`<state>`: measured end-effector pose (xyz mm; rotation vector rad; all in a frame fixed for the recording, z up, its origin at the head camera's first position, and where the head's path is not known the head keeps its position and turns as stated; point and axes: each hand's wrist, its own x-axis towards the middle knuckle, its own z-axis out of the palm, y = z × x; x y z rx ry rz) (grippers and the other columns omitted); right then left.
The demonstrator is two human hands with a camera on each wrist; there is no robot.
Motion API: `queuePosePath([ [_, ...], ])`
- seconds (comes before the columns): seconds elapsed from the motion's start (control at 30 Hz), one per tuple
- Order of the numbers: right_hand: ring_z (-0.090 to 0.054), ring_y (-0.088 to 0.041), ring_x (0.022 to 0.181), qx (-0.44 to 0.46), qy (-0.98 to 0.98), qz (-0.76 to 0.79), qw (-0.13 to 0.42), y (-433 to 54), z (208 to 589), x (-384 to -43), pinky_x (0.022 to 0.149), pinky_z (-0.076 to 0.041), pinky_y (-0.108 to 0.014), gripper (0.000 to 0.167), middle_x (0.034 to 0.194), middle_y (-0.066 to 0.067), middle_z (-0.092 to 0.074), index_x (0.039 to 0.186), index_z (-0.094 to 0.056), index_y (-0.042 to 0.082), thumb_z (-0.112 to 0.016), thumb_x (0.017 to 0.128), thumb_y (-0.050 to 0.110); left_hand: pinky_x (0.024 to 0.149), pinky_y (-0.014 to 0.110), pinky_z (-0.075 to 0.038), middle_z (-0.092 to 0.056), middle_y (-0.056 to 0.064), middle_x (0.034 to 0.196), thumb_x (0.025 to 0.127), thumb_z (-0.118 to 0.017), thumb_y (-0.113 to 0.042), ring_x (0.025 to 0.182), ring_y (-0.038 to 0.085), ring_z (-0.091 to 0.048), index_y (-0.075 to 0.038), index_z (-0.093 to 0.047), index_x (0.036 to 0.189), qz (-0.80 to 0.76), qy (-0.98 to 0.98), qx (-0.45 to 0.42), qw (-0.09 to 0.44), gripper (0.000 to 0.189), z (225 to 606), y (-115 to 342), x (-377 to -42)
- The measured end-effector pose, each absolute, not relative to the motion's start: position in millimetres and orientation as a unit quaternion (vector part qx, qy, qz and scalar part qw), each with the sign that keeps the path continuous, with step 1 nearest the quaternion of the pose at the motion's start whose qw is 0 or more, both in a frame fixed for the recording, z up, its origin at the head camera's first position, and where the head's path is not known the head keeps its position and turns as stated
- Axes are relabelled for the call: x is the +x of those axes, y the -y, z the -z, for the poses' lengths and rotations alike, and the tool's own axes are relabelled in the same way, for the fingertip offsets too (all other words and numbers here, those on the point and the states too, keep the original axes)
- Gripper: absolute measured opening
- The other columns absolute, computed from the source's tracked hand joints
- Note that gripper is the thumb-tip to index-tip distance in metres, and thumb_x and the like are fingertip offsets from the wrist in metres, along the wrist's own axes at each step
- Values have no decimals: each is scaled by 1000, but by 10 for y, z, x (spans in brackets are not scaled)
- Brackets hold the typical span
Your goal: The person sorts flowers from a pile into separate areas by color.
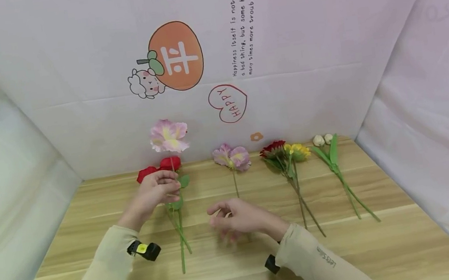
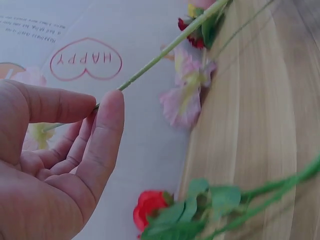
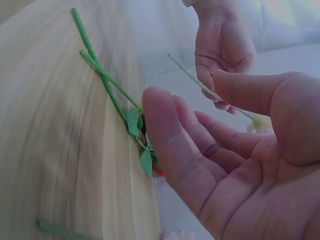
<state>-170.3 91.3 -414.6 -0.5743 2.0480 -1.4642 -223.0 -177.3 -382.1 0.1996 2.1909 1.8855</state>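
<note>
My left hand (image 1: 157, 190) pinches the thin green stem (image 2: 165, 52) of a pink-and-yellow artificial flower (image 1: 169, 136) between thumb and index finger. That flower stands upright above the table, its bloom against the white backdrop. Below it, two red roses (image 1: 170, 163) lie with crossed stems, partly covered by the hand. My right hand (image 1: 240, 215) hovers over the table with fingers loosely bent and nothing between them. Under it runs the stem of a second pink flower (image 1: 231, 157), which lies flat; part of that stem is hidden by the hand.
To the right lie a dark red flower (image 1: 273, 149) and a yellow flower (image 1: 298, 151) with crossed stems. Farther right are two small white buds (image 1: 318, 140) with long green leaves. A printed white cloth (image 1: 299, 98) rises behind the wooden table (image 1: 262, 275).
</note>
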Motion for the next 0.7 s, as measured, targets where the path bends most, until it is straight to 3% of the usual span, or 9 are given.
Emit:
queuePosePath([
  [0.33, -69, -42, 90, -237, -786, 529, 216, -1070, 4117, -1749, 66, -62, -48, 39, 107, -13, -69, 132, -62, 0, -67, 101, 21, 72, 30, -62, -66, 9, 93, 95, -65, 3, 79, 19, -69, 10, -52, 119, -691, -713, 62, 104, 28, 3888, 1426, -2239],
  [0.7, -69, -35, 85, -220, -813, 508, 181, -1254, 4076, -1753, 71, -62, -50, 31, 104, -9, -70, 127, -65, 1, -69, 99, 13, 73, 31, -62, -63, 8, 91, 95, -62, 7, 77, 18, -68, 9, -54, 117, -738, -663, 57, 111, 24, 4008, 1186, -2194],
])
